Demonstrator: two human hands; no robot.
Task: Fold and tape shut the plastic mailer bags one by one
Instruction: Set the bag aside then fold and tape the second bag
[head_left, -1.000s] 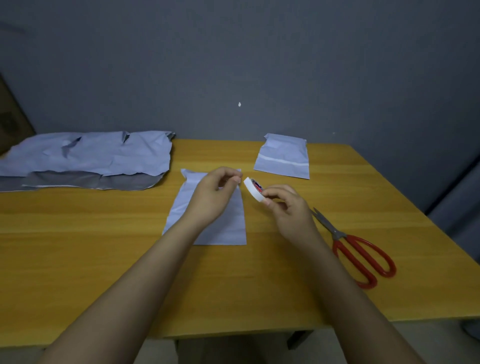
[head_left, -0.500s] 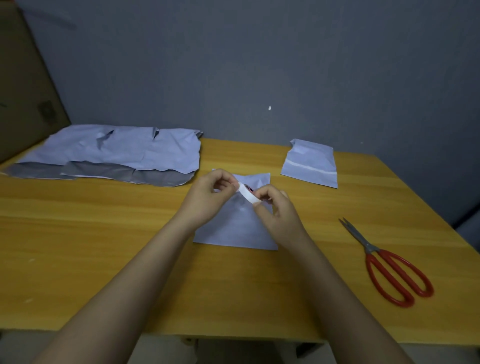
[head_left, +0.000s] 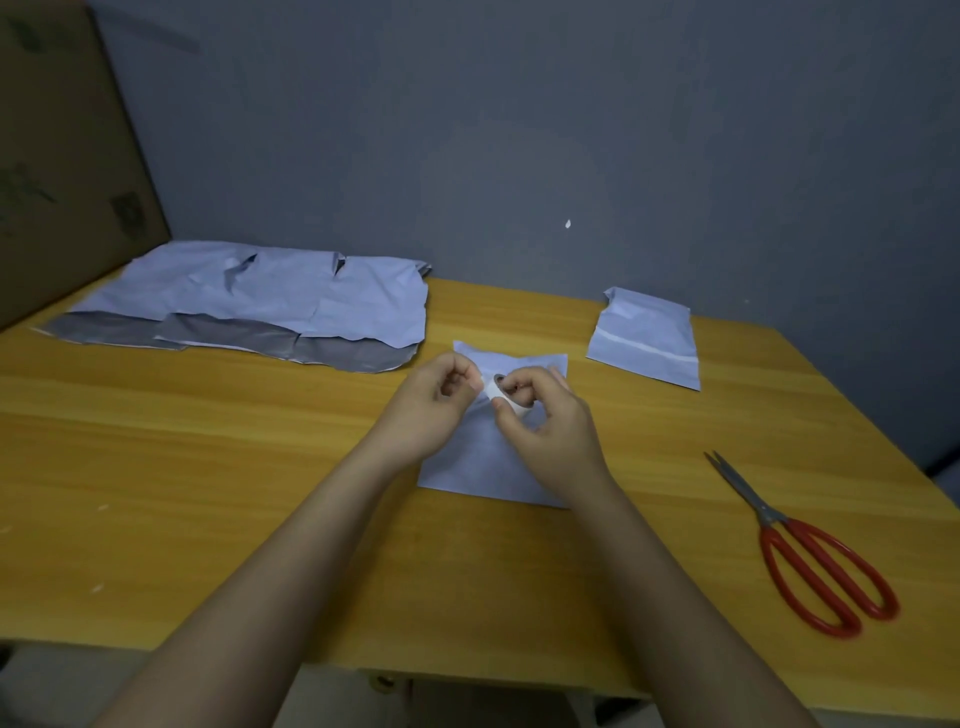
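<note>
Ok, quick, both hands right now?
Left hand: pinches the tape's loose end.
Right hand: grips the tape roll.

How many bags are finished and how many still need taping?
One looks done: the taped bag at the back right has a white strip across it. In hand: both hands hold the tape roll over the middle bag, the right hand gripping it, the left hand pinching at its end. Left: the pile of bags at the back left.
</note>
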